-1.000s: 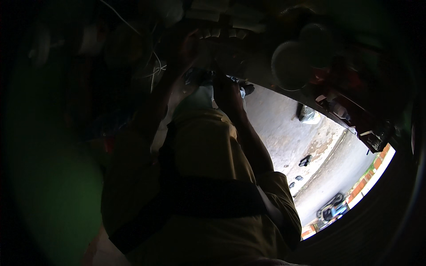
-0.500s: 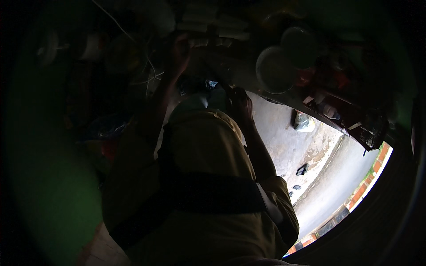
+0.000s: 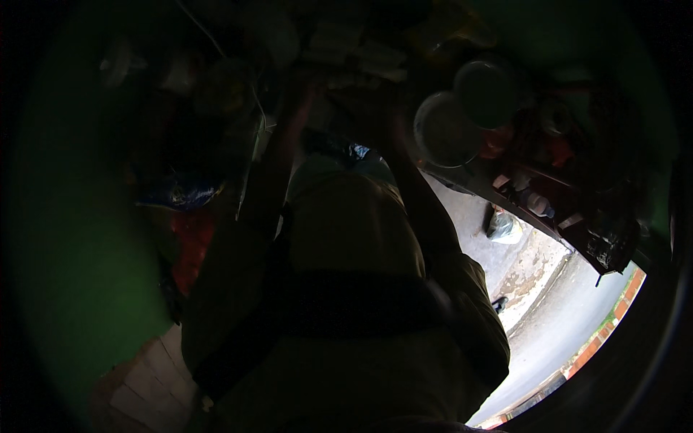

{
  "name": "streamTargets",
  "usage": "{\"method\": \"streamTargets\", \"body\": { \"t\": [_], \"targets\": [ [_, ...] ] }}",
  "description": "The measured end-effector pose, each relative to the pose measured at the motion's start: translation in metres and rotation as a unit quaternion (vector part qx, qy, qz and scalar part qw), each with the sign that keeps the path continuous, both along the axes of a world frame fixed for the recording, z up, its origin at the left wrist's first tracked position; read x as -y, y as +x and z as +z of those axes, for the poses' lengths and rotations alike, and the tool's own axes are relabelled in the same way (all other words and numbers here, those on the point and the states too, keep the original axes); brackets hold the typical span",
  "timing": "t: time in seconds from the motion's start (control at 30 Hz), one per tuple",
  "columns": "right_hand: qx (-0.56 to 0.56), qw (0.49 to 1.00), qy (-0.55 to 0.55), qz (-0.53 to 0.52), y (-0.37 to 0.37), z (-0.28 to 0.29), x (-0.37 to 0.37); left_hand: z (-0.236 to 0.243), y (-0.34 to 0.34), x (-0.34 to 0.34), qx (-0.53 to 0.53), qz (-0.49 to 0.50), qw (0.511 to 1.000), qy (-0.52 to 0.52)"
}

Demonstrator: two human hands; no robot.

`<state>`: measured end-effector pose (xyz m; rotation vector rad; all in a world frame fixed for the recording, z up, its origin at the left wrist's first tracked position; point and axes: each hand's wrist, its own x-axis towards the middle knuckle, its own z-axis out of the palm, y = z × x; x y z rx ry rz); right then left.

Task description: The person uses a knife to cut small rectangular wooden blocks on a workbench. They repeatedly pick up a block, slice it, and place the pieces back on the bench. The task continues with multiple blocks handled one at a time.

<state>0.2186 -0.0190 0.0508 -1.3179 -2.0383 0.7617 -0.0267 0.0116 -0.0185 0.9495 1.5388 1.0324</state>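
Note:
Deep shadow covers most of the work area. My left hand (image 3: 304, 90) reaches forward to the near side of some pale, stacked pieces (image 3: 361, 59), whose kind I cannot make out. Beside it, my right hand (image 3: 386, 105) is also stretched toward these pieces, almost lost in the dark. The fingers of both hands are too dim to read, and whatever they touch or hold is hidden. A pale cord (image 3: 258, 101) hangs to the left of my left hand.
Two round bowls (image 3: 442, 137) stand to the right, one overlapping the other. Farther right is a dark rack (image 3: 556, 180) with small items. A blue packet (image 3: 180, 195) and a red bag (image 3: 193, 242) lie left. A plastic bag (image 3: 504, 228) sits on the bright floor.
My right hand has moved forward from close to my lap toward the pale pieces. My left hand stays near them. The view has shifted slightly, and the picture is darker around my hands.

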Motion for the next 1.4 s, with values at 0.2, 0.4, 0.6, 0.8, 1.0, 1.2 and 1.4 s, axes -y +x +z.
{"method": "streamTargets", "body": {
  "t": [0.2, 0.4, 0.6, 0.8, 1.0, 1.2, 1.4],
  "targets": [
    [0.137, 0.99, 0.026, 0.004, -0.023, -0.002, -0.008, 0.023, 0.029, 0.006, 0.089, 0.03, 0.996, 0.003],
    [0.25, 0.966, -0.009, 0.057, -0.039, -0.007, -0.01, -0.056, 0.013, -0.002, -0.252, -0.127, 0.925, 0.254],
    [0.423, 0.9, 0.086, 0.057, -0.056, -0.012, -0.022, -0.021, 0.028, -0.017, -0.363, -0.16, 0.897, 0.195],
    [0.306, 0.944, 0.111, 0.052, -0.05, -0.037, -0.037, 0.003, 0.028, -0.027, -0.263, -0.227, 0.922, 0.173],
    [0.254, 0.953, 0.164, 0.017, -0.05, -0.04, -0.042, -0.003, 0.021, -0.035, -0.34, -0.26, 0.882, 0.195],
    [0.22, 0.969, 0.114, 0.017, -0.056, 0.018, -0.034, 0.041, 0.022, -0.028, -0.378, -0.314, 0.855, 0.167],
    [0.099, 0.989, 0.111, -0.02, -0.047, 0.013, -0.035, 0.033, 0.03, -0.031, -0.325, -0.299, 0.887, 0.136]
  ]
}}
